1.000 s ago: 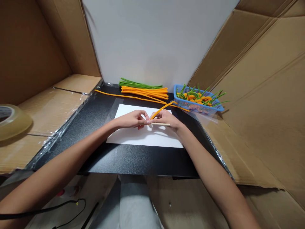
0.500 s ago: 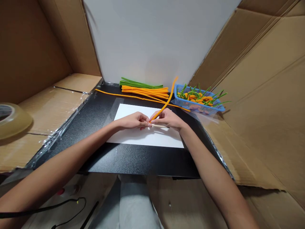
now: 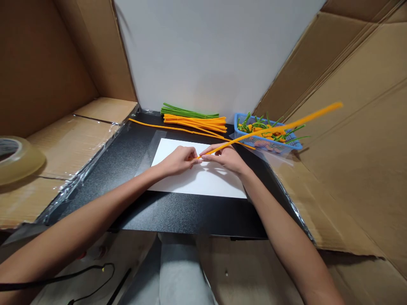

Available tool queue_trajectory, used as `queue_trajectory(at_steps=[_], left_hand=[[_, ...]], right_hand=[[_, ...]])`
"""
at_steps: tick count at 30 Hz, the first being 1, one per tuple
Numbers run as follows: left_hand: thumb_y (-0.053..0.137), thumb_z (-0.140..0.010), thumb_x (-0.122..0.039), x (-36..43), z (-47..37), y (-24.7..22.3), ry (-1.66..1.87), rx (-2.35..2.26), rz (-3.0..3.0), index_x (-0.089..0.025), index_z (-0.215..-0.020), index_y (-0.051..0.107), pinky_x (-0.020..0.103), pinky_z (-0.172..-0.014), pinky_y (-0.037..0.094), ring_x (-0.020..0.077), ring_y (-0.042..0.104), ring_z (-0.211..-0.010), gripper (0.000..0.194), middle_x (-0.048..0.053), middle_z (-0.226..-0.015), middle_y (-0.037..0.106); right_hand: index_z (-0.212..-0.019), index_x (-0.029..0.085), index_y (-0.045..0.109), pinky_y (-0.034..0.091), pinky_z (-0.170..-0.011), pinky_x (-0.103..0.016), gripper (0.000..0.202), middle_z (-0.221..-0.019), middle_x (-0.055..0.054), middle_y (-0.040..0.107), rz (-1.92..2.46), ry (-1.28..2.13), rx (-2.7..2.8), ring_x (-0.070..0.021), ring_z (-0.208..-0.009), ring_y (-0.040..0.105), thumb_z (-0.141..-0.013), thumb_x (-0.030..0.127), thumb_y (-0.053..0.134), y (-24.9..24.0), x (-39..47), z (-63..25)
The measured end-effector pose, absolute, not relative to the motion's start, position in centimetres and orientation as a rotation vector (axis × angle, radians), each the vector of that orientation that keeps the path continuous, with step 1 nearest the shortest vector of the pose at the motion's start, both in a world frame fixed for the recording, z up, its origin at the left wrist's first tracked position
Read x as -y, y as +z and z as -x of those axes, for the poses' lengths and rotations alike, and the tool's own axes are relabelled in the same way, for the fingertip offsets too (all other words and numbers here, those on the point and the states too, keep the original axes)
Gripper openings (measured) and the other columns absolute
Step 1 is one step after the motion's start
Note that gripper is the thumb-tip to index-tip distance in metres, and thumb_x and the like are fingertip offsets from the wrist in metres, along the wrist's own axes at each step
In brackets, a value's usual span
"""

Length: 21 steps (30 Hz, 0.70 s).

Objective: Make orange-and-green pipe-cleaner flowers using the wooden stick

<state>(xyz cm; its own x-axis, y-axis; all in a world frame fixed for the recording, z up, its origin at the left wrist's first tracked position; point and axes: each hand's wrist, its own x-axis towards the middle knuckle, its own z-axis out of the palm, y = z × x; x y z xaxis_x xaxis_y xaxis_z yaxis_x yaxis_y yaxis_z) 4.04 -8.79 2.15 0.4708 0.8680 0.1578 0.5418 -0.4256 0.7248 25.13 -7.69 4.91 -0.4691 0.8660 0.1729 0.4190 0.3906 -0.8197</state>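
An orange pipe cleaner (image 3: 248, 137) runs from between my fingertips out to the upper right, its free end rising past the basket. My left hand (image 3: 181, 161) is closed in a pinch on its near end, and a bit of orange shows under the fingers. Pinched close beside it, my right hand (image 3: 224, 158) grips the same pipe cleaner between thumb and fingers. Both hands hover over a white sheet of paper (image 3: 193, 182). A thin pale stick seen earlier at the fingertips is now mostly hidden by my right hand.
Behind the paper lie bundles of green pipe cleaners (image 3: 187, 111) and orange pipe cleaners (image 3: 197, 123), plus one long loose orange strand (image 3: 152, 124). A blue basket (image 3: 270, 142) with orange and green pieces stands at right. A tape roll (image 3: 32, 163) rests on cardboard at left.
The pipe cleaner's free end has swung from nearly upright down to the right, now crossing in front of the basket. My hands stay together, and the pale stick has gone mostly out of sight.
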Motion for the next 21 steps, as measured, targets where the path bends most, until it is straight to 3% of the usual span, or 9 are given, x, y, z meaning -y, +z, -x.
queue_trajectory(at_steps=[11, 17, 21], left_hand=[[0.051, -0.098, -0.028, 8.5, -4.3, 1.8, 0.881, -1.475, -2.554, -0.016, -0.089, 0.055, 0.027, -0.056, 0.03, 0.0196, 0.06, -0.06, 0.016, 0.009, -0.075, 0.07], [0.059, -0.092, -0.03, 8.6, -4.6, 1.6, 1.273, -1.376, -1.982, -0.017, -0.083, 0.054, 0.024, -0.056, 0.032, 0.0137, 0.054, -0.06, 0.017, 0.001, -0.069, 0.063], [0.065, -0.087, -0.049, 8.8, -5.5, 1.8, 1.325, -1.075, -1.41, -0.016, -0.073, 0.052, 0.021, -0.048, 0.028, 0.0075, 0.04, -0.049, 0.038, -0.003, -0.059, 0.051]], right_hand=[[-0.085, 0.019, 0.08, 0.048, -0.073, -0.032, 0.026, -0.085, -0.007, 0.077, 1.089, 1.02, 1.729, -0.0203, -0.079, 0.067, -0.07, 0.04, 0.081, 4.4, 8.1, -23.8], [-0.086, 0.021, 0.081, 0.045, -0.073, -0.031, 0.024, -0.081, -0.004, 0.074, 1.031, 1.093, 1.553, -0.0178, -0.078, 0.062, -0.071, 0.04, 0.08, 3.6, 8.1, -23.0], [-0.082, 0.021, 0.08, 0.036, -0.063, -0.028, 0.022, -0.076, -0.003, 0.071, 1.032, 1.192, 1.431, -0.0139, -0.07, 0.054, -0.07, 0.039, 0.08, 3.2, 8.2, -22.7]])
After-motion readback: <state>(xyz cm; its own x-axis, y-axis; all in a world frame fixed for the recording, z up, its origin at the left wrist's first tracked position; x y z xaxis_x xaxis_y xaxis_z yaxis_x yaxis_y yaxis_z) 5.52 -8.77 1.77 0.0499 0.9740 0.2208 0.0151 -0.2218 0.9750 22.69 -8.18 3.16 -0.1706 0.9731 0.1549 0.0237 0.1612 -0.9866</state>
